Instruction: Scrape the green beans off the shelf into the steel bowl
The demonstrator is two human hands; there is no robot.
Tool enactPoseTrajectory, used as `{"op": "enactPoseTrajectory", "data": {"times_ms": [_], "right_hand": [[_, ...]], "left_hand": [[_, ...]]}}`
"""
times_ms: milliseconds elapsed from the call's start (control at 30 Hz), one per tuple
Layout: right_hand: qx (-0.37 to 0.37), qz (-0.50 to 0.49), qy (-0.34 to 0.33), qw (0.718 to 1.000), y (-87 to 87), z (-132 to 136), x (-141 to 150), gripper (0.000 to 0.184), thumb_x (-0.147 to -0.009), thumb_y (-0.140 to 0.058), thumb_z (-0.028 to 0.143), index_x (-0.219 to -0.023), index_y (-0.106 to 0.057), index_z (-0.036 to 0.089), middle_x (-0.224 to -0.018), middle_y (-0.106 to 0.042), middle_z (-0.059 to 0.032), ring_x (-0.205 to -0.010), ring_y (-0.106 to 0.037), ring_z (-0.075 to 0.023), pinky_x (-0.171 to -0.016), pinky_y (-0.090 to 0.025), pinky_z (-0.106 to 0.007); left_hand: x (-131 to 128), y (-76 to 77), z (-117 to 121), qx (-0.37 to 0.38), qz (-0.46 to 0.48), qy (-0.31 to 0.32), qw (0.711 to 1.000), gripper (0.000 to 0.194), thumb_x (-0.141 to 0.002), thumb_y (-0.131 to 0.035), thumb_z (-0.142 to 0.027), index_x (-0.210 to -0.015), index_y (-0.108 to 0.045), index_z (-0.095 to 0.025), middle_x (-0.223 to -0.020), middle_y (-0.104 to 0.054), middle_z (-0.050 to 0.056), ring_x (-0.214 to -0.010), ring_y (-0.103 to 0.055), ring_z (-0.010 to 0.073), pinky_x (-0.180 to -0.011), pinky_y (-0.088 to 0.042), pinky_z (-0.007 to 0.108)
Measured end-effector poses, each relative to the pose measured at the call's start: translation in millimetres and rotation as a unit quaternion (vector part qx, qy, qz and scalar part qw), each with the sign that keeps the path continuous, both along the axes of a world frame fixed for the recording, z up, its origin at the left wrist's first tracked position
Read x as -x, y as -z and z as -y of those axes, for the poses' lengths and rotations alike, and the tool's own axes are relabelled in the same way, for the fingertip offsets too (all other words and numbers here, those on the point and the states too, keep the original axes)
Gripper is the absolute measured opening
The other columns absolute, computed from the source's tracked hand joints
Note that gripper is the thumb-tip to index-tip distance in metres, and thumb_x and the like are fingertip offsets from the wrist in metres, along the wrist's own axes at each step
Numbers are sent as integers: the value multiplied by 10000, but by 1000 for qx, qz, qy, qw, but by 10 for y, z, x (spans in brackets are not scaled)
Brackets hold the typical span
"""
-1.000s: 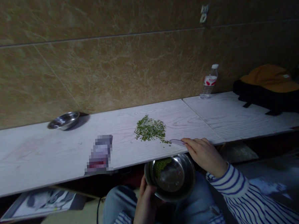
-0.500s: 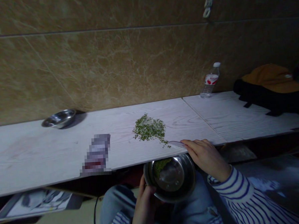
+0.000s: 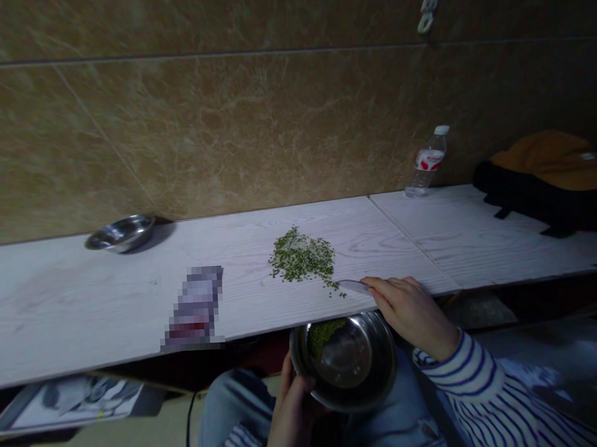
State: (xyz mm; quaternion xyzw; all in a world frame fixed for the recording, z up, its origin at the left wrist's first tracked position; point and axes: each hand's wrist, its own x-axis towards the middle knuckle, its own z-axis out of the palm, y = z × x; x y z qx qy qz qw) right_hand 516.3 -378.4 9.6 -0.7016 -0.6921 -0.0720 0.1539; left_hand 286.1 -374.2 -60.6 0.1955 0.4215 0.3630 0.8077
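Note:
My left hand (image 3: 292, 405) is closed on the left rim of a steel bowl (image 3: 385, 372), held tilted under the table's front edge. Small green beans, like mung beans (image 3: 325, 337), lie inside at its far left. Over the tabletop's front edge, my right hand (image 3: 408, 309) pinches a thin, flat, pale blade-like piece (image 3: 352, 286); its exact kind cannot be made out. The tip of that piece touches or nearly touches a few stray beans. Behind it, a loose pile of green beans (image 3: 300, 258) is spread on the white tabletop (image 3: 253, 306).
A second steel bowl (image 3: 121, 234) sits at the back left. A blurred-out flat object (image 3: 195, 309) lies left of the pile. By the wall stand a plastic bottle (image 3: 428, 162) and, farther right, an orange-and-black cap or bag (image 3: 550, 170). An open drawer (image 3: 72, 403) shows below left.
The view has shifted slightly. The steel bowl sits a little lower and farther right. The flat piece stays by the stray beans, and the pile looks nearly the same.

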Motion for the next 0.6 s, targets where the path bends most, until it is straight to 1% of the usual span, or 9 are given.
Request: {"op": "enactPoseTrajectory", "data": {"times_ms": [100,200,367,500,600], "right_hand": [[9,-8,-14,1000,0,33,-1,292,-939,-374,174,-1133,-591,199,-951,-711,-64,-856,-639,-185,-771,-392,-333],[9,-22,-25,999,9,65,-15,287,-940,-385,181,-1146,-584,204,-971,-706,-58,-861,-635,-182,-770,-389,-333],[-5,-27,-17,999,33,59,-33,286,-943,-381,194,-1135,-593,195,-971,-706,-68,-858,-636,-183,-775,-398,-337],[-4,-27,-31,999,18,51,-15,296,-943,-376,201,-1133,-602,200,-960,-708,-72,-848,-636,-183,-773,-409,-337],[-3,-26,-33,999,1,51,14,304,-941,-370,195,-1130,-607,194,-954,-710,-74,-846,-637,-183,-774,-413,-339]], "left_hand": [[8,12,-1,3,9,-5,1000,796,-685,-604,-226,-1418,-294,-252,-1132,-623,110,-933,-597,288,-657,-503,365],[6,28,-3,3,14,-12,1000,776,-689,-596,-221,-1409,-312,-263,-1198,-595,106,-984,-580,293,-673,-506,365],[7,43,-2,2,17,-7,1000,801,-699,-576,-220,-1438,-272,-269,-1247,-576,116,-1004,-573,307,-680,-504,380],[18,29,2,-5,10,-11,1000,824,-696,-591,-221,-1448,-258,-269,-1231,-589,123,-991,-579,306,-702,-503,396],[19,15,3,-9,10,-13,1000,835,-688,-598,-216,-1448,-259,-284,-1208,-605,108,-989,-583,295,-723,-500,390]]}}
